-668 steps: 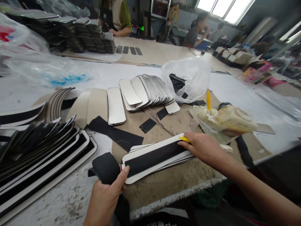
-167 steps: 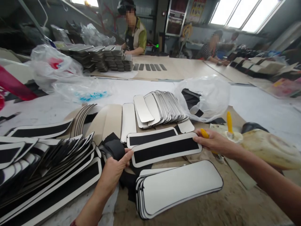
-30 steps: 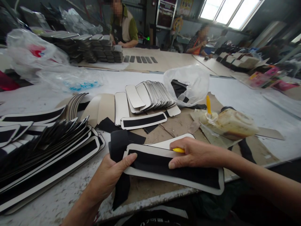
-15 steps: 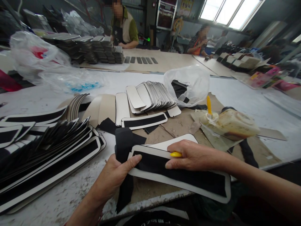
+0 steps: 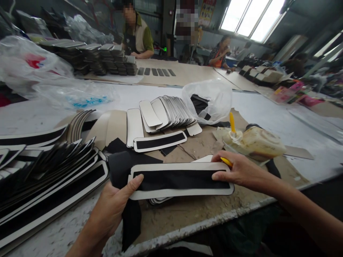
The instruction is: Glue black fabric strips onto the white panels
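Observation:
My left hand [image 5: 112,207] is closed on a bundle of black fabric strips [image 5: 122,171], and its thumb rests on the left end of a white rounded panel [image 5: 179,180] with a black strip stuck along its middle. My right hand [image 5: 238,171] pinches the panel's right end and also holds a yellow tool [image 5: 226,161]. The panel lies level on a small stack of white panels [image 5: 160,200] near the table's front edge.
A finished panel [image 5: 159,141] lies further back. Several panels fan out at the left [image 5: 48,171]. Silver blanks [image 5: 171,110], a plastic bag [image 5: 211,100] and a glue bottle with a yellow brush [image 5: 254,142] sit behind. Other people work at far tables [image 5: 136,34].
The panel swung from a slant to level and moved back onto the stack. My right hand slid from the panel's middle to its right end. My left hand kept its hold.

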`<state>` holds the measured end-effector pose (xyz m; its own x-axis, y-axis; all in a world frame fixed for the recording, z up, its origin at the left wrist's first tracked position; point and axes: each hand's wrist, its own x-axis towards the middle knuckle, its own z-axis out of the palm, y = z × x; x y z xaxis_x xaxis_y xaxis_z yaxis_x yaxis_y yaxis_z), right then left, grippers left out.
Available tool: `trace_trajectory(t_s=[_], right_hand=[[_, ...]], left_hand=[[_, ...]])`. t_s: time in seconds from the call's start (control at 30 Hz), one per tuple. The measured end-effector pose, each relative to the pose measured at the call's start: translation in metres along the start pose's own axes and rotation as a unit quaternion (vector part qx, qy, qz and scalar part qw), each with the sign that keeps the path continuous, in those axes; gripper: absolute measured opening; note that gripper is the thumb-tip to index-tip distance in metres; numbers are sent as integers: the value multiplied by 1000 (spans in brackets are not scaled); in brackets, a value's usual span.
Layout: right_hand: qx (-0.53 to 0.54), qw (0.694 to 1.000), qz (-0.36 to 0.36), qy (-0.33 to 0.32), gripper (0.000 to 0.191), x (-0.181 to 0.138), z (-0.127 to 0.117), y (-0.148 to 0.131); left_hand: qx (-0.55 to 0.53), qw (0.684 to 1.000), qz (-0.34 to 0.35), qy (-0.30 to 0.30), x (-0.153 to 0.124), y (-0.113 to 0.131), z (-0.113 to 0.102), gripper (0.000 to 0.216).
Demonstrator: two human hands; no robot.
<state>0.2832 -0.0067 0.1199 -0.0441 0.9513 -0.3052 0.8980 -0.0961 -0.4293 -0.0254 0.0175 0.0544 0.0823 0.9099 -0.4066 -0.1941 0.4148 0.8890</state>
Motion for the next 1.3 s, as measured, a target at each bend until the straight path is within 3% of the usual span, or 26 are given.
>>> trace_trajectory(t_s=[0.2, 0.33, 0.47, 0.63, 0.8, 1.03, 1.17, 1.3], right_hand=[[-11, 999, -37, -31, 32, 8, 12, -16], [-12, 994, -99, -49, 30, 11, 13, -14], [-13, 992, -112, -57, 32, 9, 14, -12], [32, 993, -103, -54, 35, 10, 8, -8], [134, 990, -30, 42, 32, 3, 2, 14], [248, 966, 16, 72, 29, -7, 25, 17], [373, 926, 10, 66, 27, -6, 31, 8], [528, 848, 28, 33, 30, -6, 34, 7]], left_hand=[[19, 999, 6, -32, -2, -7, 5, 49], [31, 999, 3, -20, -2, -8, 5, 57], [28, 999, 9, -20, -3, -6, 6, 60], [5, 1000, -20, -9, -5, 1, 12, 62], [-28, 997, -47, 56, -4, 5, 13, 56], [-38, 994, -35, 99, -3, 5, 18, 64], [-42, 993, -44, 99, -3, 3, 17, 73], [-65, 991, -72, 89, -2, 3, 17, 77]])
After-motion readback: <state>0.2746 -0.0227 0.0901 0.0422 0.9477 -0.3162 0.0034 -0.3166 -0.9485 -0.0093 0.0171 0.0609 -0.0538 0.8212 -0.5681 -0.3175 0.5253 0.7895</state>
